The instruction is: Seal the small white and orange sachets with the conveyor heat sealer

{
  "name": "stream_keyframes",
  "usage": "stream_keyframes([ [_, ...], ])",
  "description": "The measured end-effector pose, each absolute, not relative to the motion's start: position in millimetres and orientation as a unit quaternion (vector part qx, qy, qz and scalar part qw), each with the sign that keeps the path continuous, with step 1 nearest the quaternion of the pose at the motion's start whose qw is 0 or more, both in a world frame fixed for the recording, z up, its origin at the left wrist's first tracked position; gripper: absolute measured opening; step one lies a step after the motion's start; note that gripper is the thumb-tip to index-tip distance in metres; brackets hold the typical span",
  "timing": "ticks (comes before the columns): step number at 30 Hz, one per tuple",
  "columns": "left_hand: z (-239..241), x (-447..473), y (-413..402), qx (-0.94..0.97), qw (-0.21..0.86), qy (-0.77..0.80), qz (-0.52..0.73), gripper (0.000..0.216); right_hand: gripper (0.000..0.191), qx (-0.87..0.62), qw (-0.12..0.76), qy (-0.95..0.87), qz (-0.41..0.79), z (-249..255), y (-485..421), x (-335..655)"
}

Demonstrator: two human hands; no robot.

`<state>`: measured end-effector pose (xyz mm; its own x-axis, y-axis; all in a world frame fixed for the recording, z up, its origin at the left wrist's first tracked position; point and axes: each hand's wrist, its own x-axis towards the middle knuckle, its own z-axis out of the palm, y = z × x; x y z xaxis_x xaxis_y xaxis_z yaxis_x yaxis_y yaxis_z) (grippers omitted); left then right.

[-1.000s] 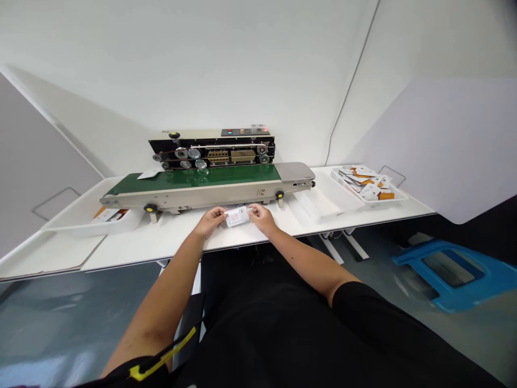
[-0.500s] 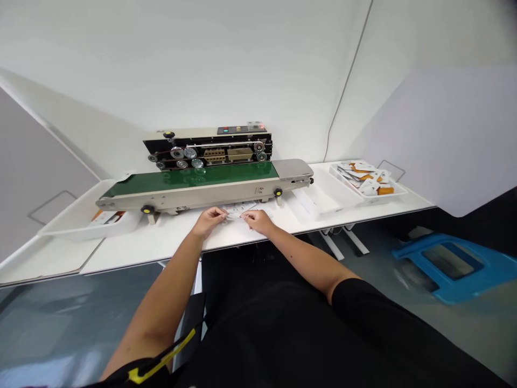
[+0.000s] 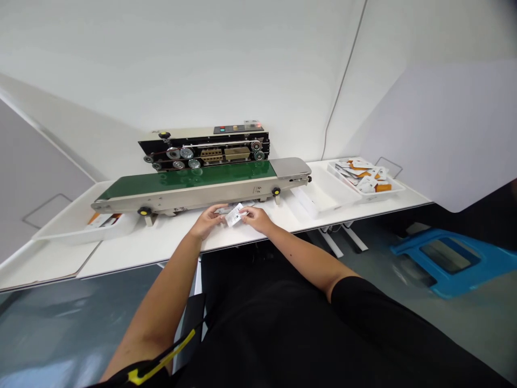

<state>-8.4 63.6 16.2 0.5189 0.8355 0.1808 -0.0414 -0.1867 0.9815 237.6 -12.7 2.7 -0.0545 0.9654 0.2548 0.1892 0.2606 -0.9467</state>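
White table (image 3: 161, 235) spans mid-frame. Right hand (image 3: 257, 220) pinches packet (image 3: 233, 215) by right edge, length slanting up-right; left hand (image 3: 205, 222) beside, grip unclear

Layout: conveyor machine (image 3: 202, 195) on table (image 3: 133, 240).
Left: bin (image 3: 83, 237) holding packets (image 3: 105, 220). Right: inner tray (image 3: 313, 209), then outer tray (image 3: 379, 197) containing sachets (image 3: 357, 172). Before machine: single packet (image 3: 234, 215) between left hand (image 3: 205, 221) and right hand (image 3: 257, 220).

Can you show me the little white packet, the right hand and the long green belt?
White packet (image 3: 233, 215): head view, on its printed face.
Right hand (image 3: 257, 220): head view, on the back of the hand.
Green belt (image 3: 194, 179): head view, on the middle of its flat top.
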Motion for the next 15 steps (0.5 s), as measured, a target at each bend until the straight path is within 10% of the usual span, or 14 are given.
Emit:
stream_keyframes([
  [7, 15.1, -5.1, 64.1, 0.672, 0.563, 0.314, 0.364, 0.057, 0.018, -0.445, 0.484, -0.646, 0.388, 5.4, -16.5, 235.8],
  [15, 12.5, -5.5, 65.7, 0.677, 0.552, 0.318, 0.370, 0.047, 0.063, -0.432, 0.486, -0.640, 0.409, -0.9, -11.7, 236.8],
])
